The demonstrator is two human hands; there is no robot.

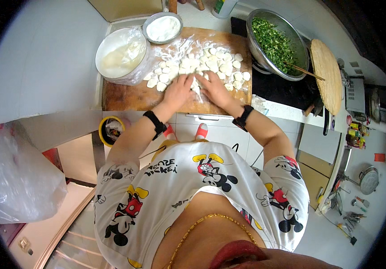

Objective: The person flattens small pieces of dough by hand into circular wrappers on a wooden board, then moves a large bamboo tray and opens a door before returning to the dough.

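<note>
Many small pieces of white dough (pixel 225 64) lie spread on a floured wooden board (pixel 125 97). At the near side of the pile, my left hand (pixel 179 90) rests with its fingertips among the pieces. My right hand (pixel 217 90) is just beside it, fingers bent down onto the dough from the right. A little dough and loose flour (pixel 197 95) show between the two hands. What lies beneath my fingertips is hidden. Each wrist wears a black band.
A white bowl (pixel 100 62) partly covered in plastic film and a bowl of flour (pixel 162 28) stand at the left. On the right are a steel bowl (pixel 252 47) of chopped greens with chopsticks (pixel 305 71) and a round woven lid (pixel 326 74). A bin (pixel 102 134) stands below.
</note>
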